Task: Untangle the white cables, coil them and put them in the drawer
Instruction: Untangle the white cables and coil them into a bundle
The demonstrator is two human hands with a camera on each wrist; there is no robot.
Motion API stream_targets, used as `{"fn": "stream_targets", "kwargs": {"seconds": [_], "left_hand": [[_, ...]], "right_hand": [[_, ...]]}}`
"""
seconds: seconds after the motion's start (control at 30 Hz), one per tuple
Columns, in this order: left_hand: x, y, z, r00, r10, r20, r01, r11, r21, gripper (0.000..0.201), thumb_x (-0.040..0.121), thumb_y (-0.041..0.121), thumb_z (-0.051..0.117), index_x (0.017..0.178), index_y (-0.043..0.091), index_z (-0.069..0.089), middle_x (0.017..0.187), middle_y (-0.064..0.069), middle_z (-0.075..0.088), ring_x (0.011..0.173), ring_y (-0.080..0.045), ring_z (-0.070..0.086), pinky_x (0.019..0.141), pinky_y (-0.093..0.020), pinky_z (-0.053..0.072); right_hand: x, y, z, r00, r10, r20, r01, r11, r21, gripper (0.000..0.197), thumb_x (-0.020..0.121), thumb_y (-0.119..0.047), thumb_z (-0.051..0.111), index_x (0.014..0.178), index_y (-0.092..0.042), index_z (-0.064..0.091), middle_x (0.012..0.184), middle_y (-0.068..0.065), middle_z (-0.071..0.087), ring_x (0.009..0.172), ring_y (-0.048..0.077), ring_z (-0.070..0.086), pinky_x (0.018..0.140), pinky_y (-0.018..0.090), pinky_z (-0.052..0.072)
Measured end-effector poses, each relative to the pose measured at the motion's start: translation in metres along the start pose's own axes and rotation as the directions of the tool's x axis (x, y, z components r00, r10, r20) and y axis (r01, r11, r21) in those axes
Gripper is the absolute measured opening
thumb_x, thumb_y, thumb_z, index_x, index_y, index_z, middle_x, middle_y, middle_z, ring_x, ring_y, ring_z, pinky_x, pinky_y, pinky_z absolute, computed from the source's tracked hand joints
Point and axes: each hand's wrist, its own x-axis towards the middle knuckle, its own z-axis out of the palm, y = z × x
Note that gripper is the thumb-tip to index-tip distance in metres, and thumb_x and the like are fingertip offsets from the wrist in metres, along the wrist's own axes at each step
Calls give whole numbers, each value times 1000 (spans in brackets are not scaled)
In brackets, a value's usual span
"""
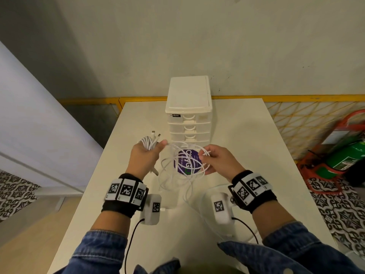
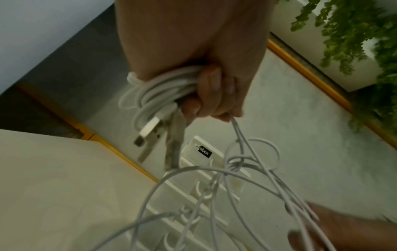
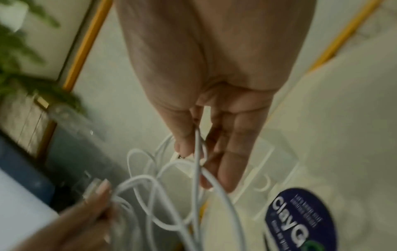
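The left hand point(image 1: 145, 155) clamps a finished coil point(image 2: 154, 91) in its grip, keeping it wound. The right hand point(image 1: 218, 160) pinches a strand of the loose white cable tangle point(image 1: 181, 171) above the tabletop point(image 1: 246, 139), fronting the drawer unit point(image 1: 189, 107).

pale wall point(image 1: 177, 36), white table point(image 1: 246, 135), patterned floor point(image 1: 339, 210).

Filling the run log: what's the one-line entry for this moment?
stage: untangling | left hand: grips coiled cable | right hand: pinches loose cable | drawers: closed
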Motion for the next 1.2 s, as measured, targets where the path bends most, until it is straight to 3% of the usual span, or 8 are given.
{"fn": "stream_targets", "kwargs": {"seconds": [0.17, 0.3, 0.43, 0.53, 0.67, 0.9, 1.1, 1.2], "left_hand": [[-18, 0, 21, 947, 25, 319, -33, 999, 17, 24, 76, 23, 79, 63, 16, 60, 41, 11, 52, 36, 2, 46, 44, -11, 37], [-20, -3, 31, 923, 27, 384, -32, 999, 5, 27, 77, 21, 79, 61, 10, 59, 37, 12, 48, 36, 2, 42, 43, -9, 32], [-15, -12, 27, 951, -24, 308, -6, 995, 96, 39, 79, 30, 76, 56, 9, 54, 36, 10, 44, 34, -2, 37, 43, -15, 32], [-8, -15, 19, 984, -27, 177, 18, 998, 52, 42, 83, 37, 70, 72, -3, 66, 45, -1, 44, 38, -10, 36, 42, -17, 34], [-9, -11, 21, 990, -3, 138, 21, 991, -135, 39, 86, 38, 66, 68, 4, 58, 45, -3, 40, 38, -14, 32, 41, -20, 31], [-10, -4, 11, 997, 3, 76, 19, 957, -289, 37, 96, 34, 53, 69, 9, 52, 41, 1, 45, 35, -12, 36, 38, -20, 30], [-2, -7, -2, 999, 40, 6, -38, 970, -239, 43, 99, 32, 46, 89, -7, 60, 57, -6, 69, 46, -12, 62, 43, -20, 49], [-3, -7, -10, 993, 74, -91, -98, 949, -301, 40, 99, 33, 46, 71, 7, 56, 47, -1, 57, 41, -12, 51, 44, -22, 44]], "right_hand": [[-7, -21, 17, 997, -71, 11, 68, 979, 193, 15, 91, -15, 58, 102, -20, 67, 74, 9, 63, 60, 23, 65, 64, 40, 57], [-9, -20, 30, 994, -112, -9, 110, 961, 255, 15, 90, -17, 60, 103, -14, 68, 69, 4, 63, 61, 21, 62, 70, 48, 55], [-6, -17, 23, 988, -132, -86, 147, 968, 203, 16, 91, -18, 58, 100, -9, 67, 70, 10, 62, 57, 19, 61, 62, 35, 58], [2, -5, 6, 978, -132, -164, 141, 989, 41, 12, 92, -17, 57, 97, -10, 66, 70, 5, 62, 53, 12, 60, 58, 28, 54], [4, 12, 2, 990, -141, -27, 132, 967, -219, 9, 84, -22, 68, 92, -23, 66, 82, -8, 67, 76, 7, 62, 74, 21, 45], [-6, 1, -10, 967, -190, -169, 221, 957, 187, 17, 95, -4, 47, 93, -14, 60, 61, 3, 60, 55, 15, 62, 56, 22, 51], [-11, 17, -15, 974, -154, -164, 158, 987, 10, 11, 91, -13, 57, 94, -21, 64, 66, -4, 56, 59, 15, 52, 60, 22, 49], [-15, 20, -14, 996, -81, -24, 79, 996, -50, 30, 83, -26, 68, 112, -27, 59, 80, -5, 55, 75, 11, 52, 72, 16, 46]]}}
